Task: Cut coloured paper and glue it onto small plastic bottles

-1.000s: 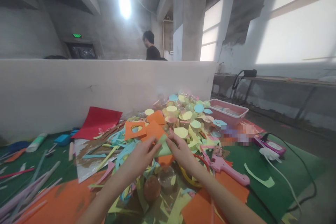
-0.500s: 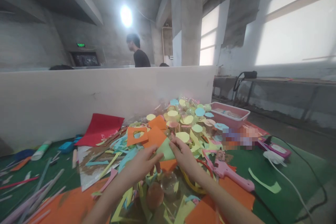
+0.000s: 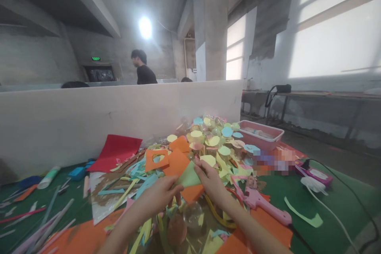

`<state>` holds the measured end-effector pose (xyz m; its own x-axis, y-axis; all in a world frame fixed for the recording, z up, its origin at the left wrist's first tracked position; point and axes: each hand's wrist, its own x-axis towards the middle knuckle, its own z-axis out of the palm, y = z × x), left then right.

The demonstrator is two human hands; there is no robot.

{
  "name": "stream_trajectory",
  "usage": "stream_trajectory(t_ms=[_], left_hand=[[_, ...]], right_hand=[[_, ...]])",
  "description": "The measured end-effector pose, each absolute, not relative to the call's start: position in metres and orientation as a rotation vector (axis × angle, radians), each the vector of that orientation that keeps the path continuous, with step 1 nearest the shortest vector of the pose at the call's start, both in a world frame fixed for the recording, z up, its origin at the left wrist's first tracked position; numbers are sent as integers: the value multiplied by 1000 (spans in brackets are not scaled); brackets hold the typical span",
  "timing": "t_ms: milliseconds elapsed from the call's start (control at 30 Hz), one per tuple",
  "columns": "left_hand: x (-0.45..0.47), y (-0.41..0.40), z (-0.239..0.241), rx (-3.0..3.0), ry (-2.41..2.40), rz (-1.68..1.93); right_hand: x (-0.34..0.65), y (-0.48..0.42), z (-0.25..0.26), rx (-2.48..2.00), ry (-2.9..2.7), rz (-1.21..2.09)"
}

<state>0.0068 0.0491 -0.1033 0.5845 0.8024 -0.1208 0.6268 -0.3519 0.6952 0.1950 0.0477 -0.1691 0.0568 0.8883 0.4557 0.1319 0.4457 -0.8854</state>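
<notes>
A light green sheet of paper (image 3: 189, 175) is held between my two hands above the pile. My left hand (image 3: 166, 190) pinches its left edge between thumb and fingers. At the upper right edge, my right hand (image 3: 208, 176) grips it with closed fingers. Just below lies an orange piece of paper (image 3: 193, 193), and orange sheets (image 3: 177, 160) sit behind, one with a round hole cut out (image 3: 156, 159). Clear plastic balls (image 3: 193, 216) rest under my wrists. Beyond my hands are several round paper discs (image 3: 214, 141) in yellow, blue and pink among clear balls.
A pink hot glue gun (image 3: 268, 205) lies to the right with its cable. Behind it stands a pink basket (image 3: 262, 133). A red sheet (image 3: 117, 151) and a glue stick-like tube (image 3: 49, 177) lie left. A white partition (image 3: 89, 113) runs along the back.
The view has tilted up slightly. My hands keep hold of the green paper, which now shows more flatly. The person behind the partition has moved left.
</notes>
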Motion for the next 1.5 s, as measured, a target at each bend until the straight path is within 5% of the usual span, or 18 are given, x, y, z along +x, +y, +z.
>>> stream_trajectory(t_ms=[667,1067,1500], left_hand=[[-6,61,-83,1887,1213,569],[38,42,-110,1661,944,781],[39,38,-107,1681,1015,765]], right_hand=[[202,54,-162,-922,-1095,751],[185,30,-146,-800,-1203,1135],[210,42,-142,-916,-1067,963]])
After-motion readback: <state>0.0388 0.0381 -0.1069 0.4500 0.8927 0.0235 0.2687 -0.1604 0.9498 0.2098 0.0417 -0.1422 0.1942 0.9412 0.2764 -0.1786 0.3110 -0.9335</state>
